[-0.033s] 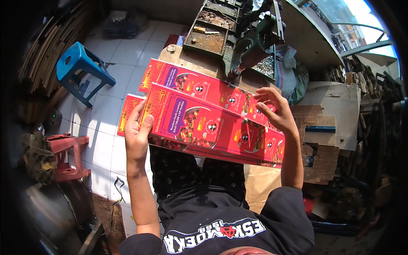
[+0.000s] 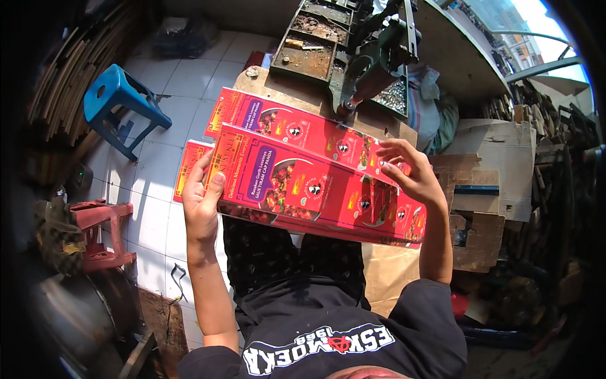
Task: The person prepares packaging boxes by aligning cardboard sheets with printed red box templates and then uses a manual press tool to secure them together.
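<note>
A long red printed panel (image 2: 334, 205) with food pictures and a purple label lies slanted across my lap, its left end higher. My left hand (image 2: 203, 205) grips that left end, thumb on the top face and fingers at the far edge. Over the right end hovers my right hand (image 2: 410, 169), fingers bent and apart; whether its fingertips touch the panel I cannot tell. Just beyond lies a second red printed panel (image 2: 284, 123), partly hidden by the first. Another red and yellow printed piece (image 2: 189, 170) shows beside my left fingers.
Ahead is a wooden bench top (image 2: 252, 81) with a dark green metal machine (image 2: 372, 76) and a compartmented tray (image 2: 309, 54) of small parts. A blue stool (image 2: 117, 95) and a red stool (image 2: 101, 234) stand at left. Cardboard pieces (image 2: 486, 170) are stacked at right.
My right hand has moved slightly right and toward me. The held panel has shifted very little; my left hand keeps its grip.
</note>
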Demonstrator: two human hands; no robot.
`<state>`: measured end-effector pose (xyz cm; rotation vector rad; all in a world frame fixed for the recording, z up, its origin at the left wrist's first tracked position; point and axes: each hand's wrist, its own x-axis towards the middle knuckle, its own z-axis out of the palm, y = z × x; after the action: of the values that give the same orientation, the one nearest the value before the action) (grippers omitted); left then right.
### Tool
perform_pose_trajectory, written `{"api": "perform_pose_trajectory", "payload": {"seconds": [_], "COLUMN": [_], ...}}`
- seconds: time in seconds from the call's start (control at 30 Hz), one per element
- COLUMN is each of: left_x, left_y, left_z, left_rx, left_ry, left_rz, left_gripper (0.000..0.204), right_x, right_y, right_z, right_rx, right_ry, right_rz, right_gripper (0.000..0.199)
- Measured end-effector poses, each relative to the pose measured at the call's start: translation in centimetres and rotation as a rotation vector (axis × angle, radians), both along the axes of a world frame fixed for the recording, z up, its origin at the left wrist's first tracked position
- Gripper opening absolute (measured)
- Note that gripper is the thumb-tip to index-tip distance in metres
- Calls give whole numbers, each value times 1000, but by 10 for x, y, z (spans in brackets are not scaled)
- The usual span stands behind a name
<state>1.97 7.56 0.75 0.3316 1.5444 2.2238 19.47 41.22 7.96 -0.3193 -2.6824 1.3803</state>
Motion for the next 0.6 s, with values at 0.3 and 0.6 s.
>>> {"api": "perform_pose_trajectory", "payload": {"seconds": [0.3, 0.6], "left_x": [9, 6], "left_y": [-43, 31], "left_z": [9, 33], "left_rx": [153, 776], "left_ry": [355, 392], "left_rz": [-19, -662], "left_gripper": [23, 25], "right_x": [94, 157], "right_y": [5, -82], "right_z": [45, -42], "right_rx": [-370, -1208], "right_ry": [-729, -724], "right_rz": [583, 519], "right_gripper": [68, 67]}}
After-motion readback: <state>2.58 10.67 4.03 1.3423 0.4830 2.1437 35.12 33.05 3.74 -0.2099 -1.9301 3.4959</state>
